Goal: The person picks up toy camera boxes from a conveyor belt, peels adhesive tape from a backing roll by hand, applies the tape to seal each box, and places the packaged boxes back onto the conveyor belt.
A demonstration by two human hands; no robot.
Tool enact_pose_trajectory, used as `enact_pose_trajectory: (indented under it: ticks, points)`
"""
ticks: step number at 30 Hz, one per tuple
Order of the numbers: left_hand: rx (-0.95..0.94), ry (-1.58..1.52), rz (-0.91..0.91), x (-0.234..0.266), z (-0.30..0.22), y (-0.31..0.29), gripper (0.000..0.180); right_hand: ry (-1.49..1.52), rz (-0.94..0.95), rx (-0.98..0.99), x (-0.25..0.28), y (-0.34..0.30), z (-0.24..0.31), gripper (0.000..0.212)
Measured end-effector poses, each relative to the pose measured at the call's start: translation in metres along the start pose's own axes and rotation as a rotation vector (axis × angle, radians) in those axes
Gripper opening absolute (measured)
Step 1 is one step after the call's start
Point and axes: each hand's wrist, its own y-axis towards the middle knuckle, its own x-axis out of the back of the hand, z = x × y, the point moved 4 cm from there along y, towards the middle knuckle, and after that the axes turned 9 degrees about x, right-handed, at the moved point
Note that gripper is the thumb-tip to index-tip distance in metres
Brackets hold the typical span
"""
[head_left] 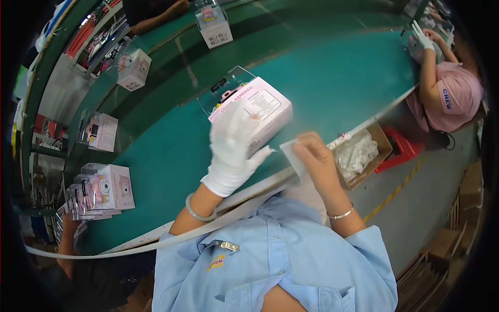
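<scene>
— Start at the fingers. What is the left hand (232, 151) doing?

— It wears a white glove, and its fingers (228, 122) are spread flat across the near face of a pink box (258, 110), with the thumb stretched out along the box's lower side. It presses and steadies the box more than it grips it.

— And the right hand (318, 158)?

— Bare, fingers narrow, pinched on a small white sheet (291, 153), which it holds just beside the box's near right corner. A thin bangle sits on that wrist, and a thicker one on the left wrist.

— Where does the box lie?

— On the green bench (332, 88), close to its near edge and about midway along it. It is tilted, with a clear plastic window end pointing toward the far left.

— What is around them?

— An open cardboard carton (382, 151) of white packets hangs at the near edge of the bench, just right of the right hand. More pink boxes of the same kind stand well apart: a stack (99, 195) at the near left corner, one (101, 131) further along the left edge, another (134, 68) beyond that, and one (214, 26) at the far edge.

— Other people?

— A person in a pink shirt (452, 96) works at the far right end of the bench with a gloved hand raised. An arm (158, 15) reaches in at the far edge, and another arm (65, 244) shows by the stack at the near left.
</scene>
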Motion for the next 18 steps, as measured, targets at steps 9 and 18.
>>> enact_pose_trajectory:
  ticks: [9, 18]
  points:
    - [0.92, -0.843, 0.042, -0.043, 0.173, 0.02, 0.057, 0.041, 0.151, -0.036, -0.01, 0.032, -0.034, 0.008]
    - [0.784, -0.995, -0.079, -0.042, 0.13, 0.076, 0.042, 0.174, 0.054, -0.115, 0.017, 0.035, -0.049, 0.008]
